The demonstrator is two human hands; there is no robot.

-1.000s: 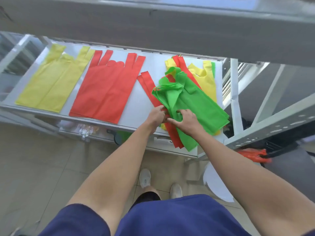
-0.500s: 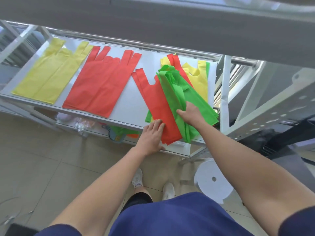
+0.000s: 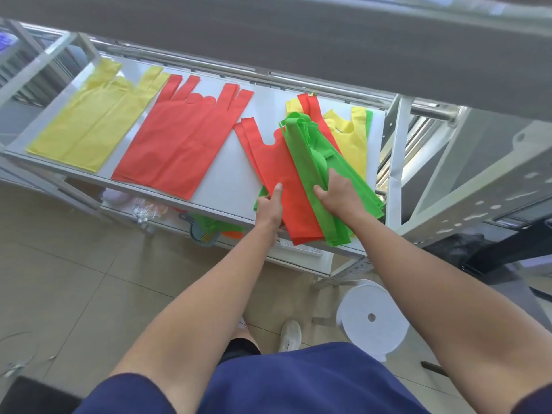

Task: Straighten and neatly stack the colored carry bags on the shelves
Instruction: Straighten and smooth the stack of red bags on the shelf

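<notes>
In the right half of the frame, the person is sorting a mixed heap on the white shelf [image 3: 227, 180]. The left hand [image 3: 268, 207] is pinching the near left edge of the loose red bag [image 3: 277, 162], with the thumb lying on top and the fingers tucked under the fabric. The right hand [image 3: 337, 192] is pressing down on the green bags [image 3: 301, 153] just beside it. Its fingers are reaching forward flat and the thumb is spread, grasping nothing as far as the view shows.

The loose red bag is lying on top of some green and partly under the crumpled green handles, with a yellow bag [image 3: 349, 130] peeking out behind. Further left, the red stack [image 3: 179, 144] and the yellow stack [image 3: 95, 124] are already lying flat and apart.

The step in hand looks like separating the red bag from the green. The next move likely calls for sliding it out leftward while the green is being pinned, then laying it squarely on the red stack.
</notes>
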